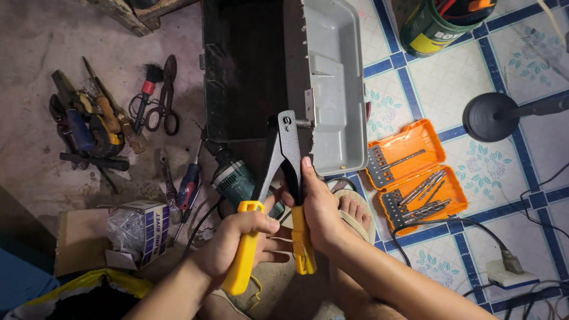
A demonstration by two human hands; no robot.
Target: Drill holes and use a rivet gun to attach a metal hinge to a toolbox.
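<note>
- Yellow-handled rivet tool [283, 178], stiff and likely heavy, nose against the grey box [329, 77] edge.
- Left hand [237, 237] fingers wrapped round one yellow handle, right hand [320, 210] fingers round the other.
- Best gripped low on the handles.
- Orange drill-bit case [415, 175] right of the box.

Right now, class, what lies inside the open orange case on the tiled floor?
The orange case holds rows of grey metal drill bits in both halves, some lying loose and slanted. A black cable crosses its lower edge, hiding a little there.
</note>
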